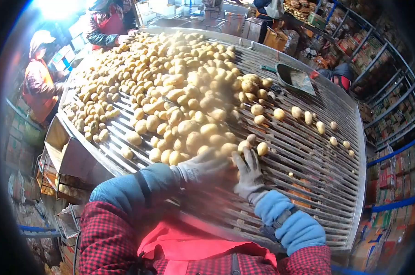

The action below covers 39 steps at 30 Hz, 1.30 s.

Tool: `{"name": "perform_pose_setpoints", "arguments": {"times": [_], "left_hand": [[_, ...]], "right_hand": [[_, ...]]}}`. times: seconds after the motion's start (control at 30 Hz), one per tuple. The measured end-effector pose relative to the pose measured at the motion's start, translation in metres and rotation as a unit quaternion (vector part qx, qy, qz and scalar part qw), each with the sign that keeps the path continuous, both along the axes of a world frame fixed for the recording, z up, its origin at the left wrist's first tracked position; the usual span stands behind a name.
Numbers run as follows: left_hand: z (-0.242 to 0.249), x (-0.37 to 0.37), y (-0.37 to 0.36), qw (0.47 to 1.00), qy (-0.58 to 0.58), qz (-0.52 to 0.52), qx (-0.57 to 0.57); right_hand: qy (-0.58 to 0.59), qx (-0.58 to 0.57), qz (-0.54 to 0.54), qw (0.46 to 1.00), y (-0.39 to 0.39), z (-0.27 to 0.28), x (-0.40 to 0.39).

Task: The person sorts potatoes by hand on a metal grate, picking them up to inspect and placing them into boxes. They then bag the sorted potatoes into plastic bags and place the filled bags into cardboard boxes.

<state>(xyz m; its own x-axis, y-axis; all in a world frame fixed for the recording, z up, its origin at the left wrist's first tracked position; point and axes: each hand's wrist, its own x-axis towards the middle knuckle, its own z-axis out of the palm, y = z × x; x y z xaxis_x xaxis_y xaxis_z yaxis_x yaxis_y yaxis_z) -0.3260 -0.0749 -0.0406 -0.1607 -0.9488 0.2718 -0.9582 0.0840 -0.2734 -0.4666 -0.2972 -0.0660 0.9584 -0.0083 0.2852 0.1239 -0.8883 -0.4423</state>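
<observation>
A large heap of yellow potatoes [171, 87] covers the left and middle of a slatted metal table [317, 178]. My left hand [205, 167], in a pale glove, lies at the near edge of the heap; its fingers are blurred and partly hidden by glare. Beside it on the right, my right hand [249, 172], in a grey glove, has its fingers spread against the slats, just below a few potatoes. A small potato shows between the two hands. Nothing is visibly gripped by my right hand.
A green dustpan [294, 78] lies on the slats at the back right. Loose potatoes [308, 118] trail rightward. Two people stand at the far left, one with a hand [125, 38] on the heap. An open cardboard box [81, 153] is by the left rim.
</observation>
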Motion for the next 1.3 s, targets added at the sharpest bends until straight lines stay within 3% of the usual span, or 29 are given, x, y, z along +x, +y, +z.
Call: {"name": "perform_pose_setpoints", "arguments": {"times": [0.07, 0.1, 0.17, 0.2, 0.23, 0.33, 0.37, 0.4, 0.47, 0.5, 0.6, 0.63, 0.7, 0.73, 0.83, 0.93, 1.0, 1.1, 1.13, 1.23, 1.3], "left_hand": [[0.004, 0.032, 0.002, 0.997, -0.011, 0.038, 0.059], [-0.001, 0.043, 0.001, 0.997, -0.001, 0.053, 0.060], [-0.008, 0.064, 0.004, 0.989, 0.091, 0.115, 0.026], [-0.010, 0.075, 0.004, 0.980, 0.134, 0.144, 0.005], [-0.017, 0.095, 0.004, 0.984, 0.109, 0.137, -0.014], [-0.038, 0.160, 0.000, 0.989, -0.010, 0.120, -0.090], [-0.028, 0.175, 0.006, 0.989, -0.003, 0.126, -0.082], [-0.018, 0.190, 0.011, 0.988, 0.004, 0.132, -0.074], [0.001, 0.217, 0.019, 0.989, 0.021, 0.132, -0.059], [0.010, 0.230, 0.021, 0.980, 0.116, 0.138, -0.084], [0.033, 0.248, 0.024, 0.963, 0.080, 0.259, -0.004], [0.041, 0.251, 0.029, 0.957, 0.131, 0.258, -0.001], [0.007, 0.272, 0.028, 0.968, 0.077, 0.232, -0.056], [0.019, 0.263, 0.027, 0.962, 0.094, 0.254, -0.042], [-0.008, 0.285, 0.033, 0.972, 0.089, 0.204, -0.072], [-0.011, 0.288, 0.033, 0.975, 0.083, 0.178, -0.105], [-0.010, 0.286, 0.034, 0.976, 0.080, 0.176, -0.103], [-0.005, 0.283, 0.041, 0.980, 0.084, 0.166, -0.073], [0.004, 0.275, 0.045, 0.980, 0.088, 0.165, -0.068], [0.019, 0.223, 0.060, 0.961, 0.166, 0.151, -0.163], [0.040, 0.179, 0.084, 0.980, 0.192, 0.039, -0.022]], "right_hand": [[-0.018, -0.086, 0.006, 0.996, -0.002, -0.013, 0.043], [-0.009, -0.015, -0.037, 0.999, 0.006, -0.003, 0.059], [0.004, -0.127, -0.075, 0.989, 0.010, -0.009, 0.096], [-0.004, -0.129, -0.075, 0.989, 0.013, 0.008, 0.113], [0.037, -0.085, -0.088, 0.992, 0.014, 0.004, 0.130], [0.005, -0.043, -0.095, 0.995, 0.018, 0.006, 0.191], [-0.014, -0.042, -0.125, 0.991, 0.025, 0.001, 0.208], [0.105, -0.002, -0.131, 0.986, 0.036, 0.034, 0.225], [0.043, -0.016, -0.127, 0.991, 0.045, 0.029, 0.260], [0.008, -0.028, -0.117, 0.993, 0.048, 0.025, 0.278], [0.018, -0.001, -0.165, 0.986, 0.055, 0.047, 0.324], [-0.044, -0.017, -0.138, 0.989, 0.048, 0.042, 0.333], [-0.025, 0.031, -0.107, 0.993, 0.029, 0.035, 0.323], [-0.109, 0.053, -0.039, 0.992, 0.024, 0.037, 0.312], [-0.220, 0.022, -0.088, 0.971, -0.007, 0.045, 0.226], [-0.172, -0.040, -0.317, 0.932, -0.070, 0.041, 0.113], [-0.090, -0.056, -0.482, 0.870, -0.104, 0.026, 0.033], [0.006, 0.157, -0.620, 0.769, -0.100, 0.000, -0.019], [0.048, 0.015, -0.598, 0.800, -0.100, -0.015, -0.025], [0.049, -0.147, -0.533, 0.832, -0.079, -0.036, -0.013], [0.044, -0.075, -0.492, 0.866, -0.061, -0.020, 0.009]]}}
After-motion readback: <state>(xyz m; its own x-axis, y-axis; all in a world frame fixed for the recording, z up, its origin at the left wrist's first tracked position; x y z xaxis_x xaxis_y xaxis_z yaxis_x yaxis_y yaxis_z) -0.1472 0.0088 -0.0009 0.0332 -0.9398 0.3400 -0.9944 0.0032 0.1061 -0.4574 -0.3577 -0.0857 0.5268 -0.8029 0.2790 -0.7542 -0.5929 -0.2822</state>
